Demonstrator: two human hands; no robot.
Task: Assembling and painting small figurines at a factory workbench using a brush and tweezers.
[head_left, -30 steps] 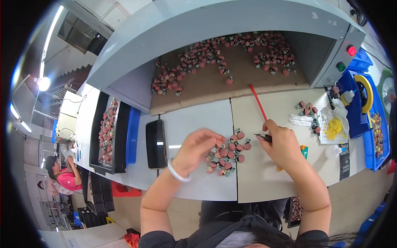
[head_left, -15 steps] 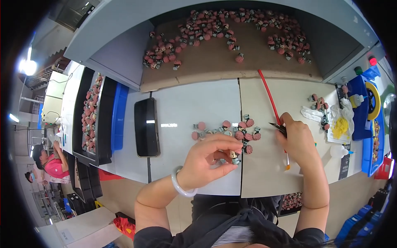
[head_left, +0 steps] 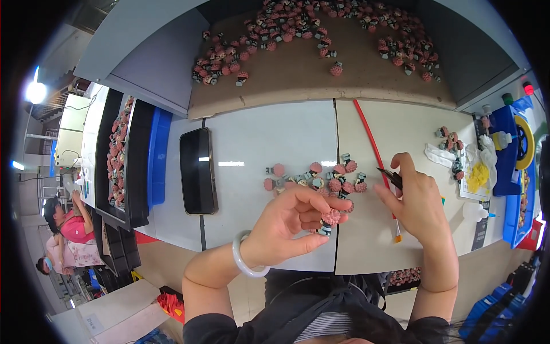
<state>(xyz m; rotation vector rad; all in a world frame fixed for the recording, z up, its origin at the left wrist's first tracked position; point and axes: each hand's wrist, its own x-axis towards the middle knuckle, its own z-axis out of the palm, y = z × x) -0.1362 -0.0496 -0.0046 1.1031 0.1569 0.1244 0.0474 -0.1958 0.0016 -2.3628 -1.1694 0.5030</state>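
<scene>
My left hand [head_left: 292, 221], with a white bangle at its wrist, pinches a small figurine [head_left: 330, 219] between thumb and fingertips. Its bumpy pink top points up and its grey-green base sits by the thumb. In my right hand [head_left: 421, 200] is a slim black pointed tool [head_left: 392, 177], its tip toward the left; thumb and index finger are spread apart, and the rest of the grip is partly hidden. Several like figurines [head_left: 335, 184] lie loosely grouped just beyond my left hand. A red-handled paintbrush [head_left: 369, 133] lies on the table left of my right hand, bristles toward me.
A black phone [head_left: 197, 172] lies at left, beside a black tray [head_left: 137, 166] of figurines and a blue bin [head_left: 160, 160]. Many figurines cover the brown shelf [head_left: 275, 77] ahead. At right are white tissue [head_left: 440, 155], yellow material [head_left: 476, 176] and a small bottle [head_left: 474, 212].
The figurine has turned in my left fingers, so its pink top now shows instead of its face. My right thumb and index finger have spread wider. The whole view has shifted slightly.
</scene>
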